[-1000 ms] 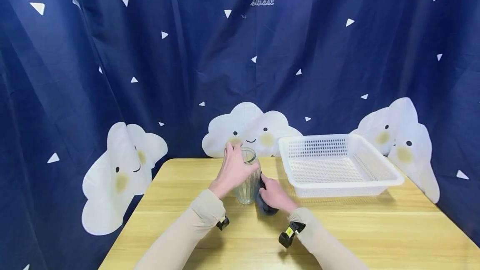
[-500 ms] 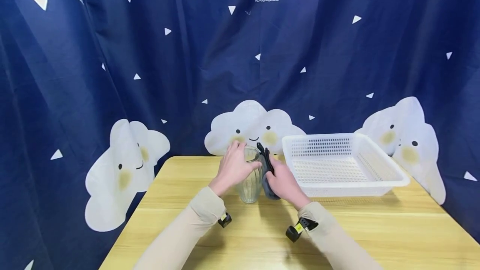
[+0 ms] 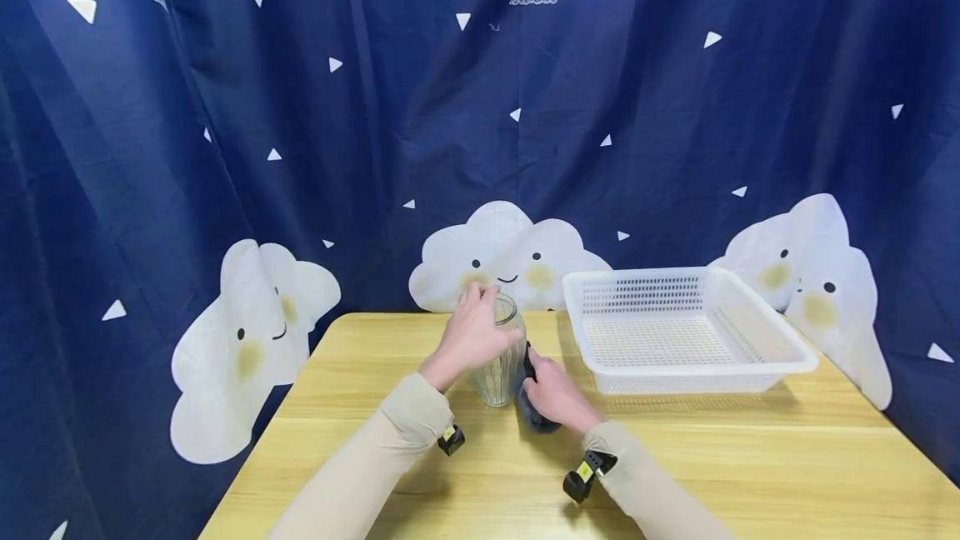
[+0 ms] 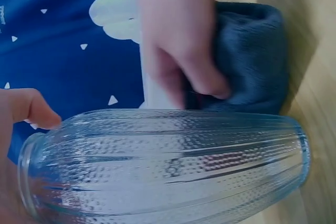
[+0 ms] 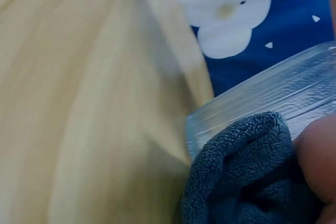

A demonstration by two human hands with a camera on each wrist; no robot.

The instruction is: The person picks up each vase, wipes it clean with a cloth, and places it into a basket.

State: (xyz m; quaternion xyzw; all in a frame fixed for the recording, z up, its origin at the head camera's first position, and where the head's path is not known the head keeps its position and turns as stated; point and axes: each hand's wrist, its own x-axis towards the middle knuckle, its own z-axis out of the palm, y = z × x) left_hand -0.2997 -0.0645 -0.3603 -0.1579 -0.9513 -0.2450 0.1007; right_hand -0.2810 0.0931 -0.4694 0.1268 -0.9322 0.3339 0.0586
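Note:
A clear ribbed glass vase stands upright on the table, its mouth upward. My left hand grips it near the rim, thumb on the right side and fingers around the far side. In the left wrist view the vase lies sideways across the picture. Against its right side my right hand holds a dark grey-blue fluffy cloth, with a black part showing above the fingers. The right wrist view has the folded cloth overlapping the lower part of the vase.
To the right, a white perforated plastic basket sits on the wooden table. Behind the table hangs a dark blue curtain with cloud faces. Each wrist carries a small black camera.
The right hand and cloth rose along the vase's side half a second ago and are now back down near the table. The left hand keeps its grip and the vase stays in place.

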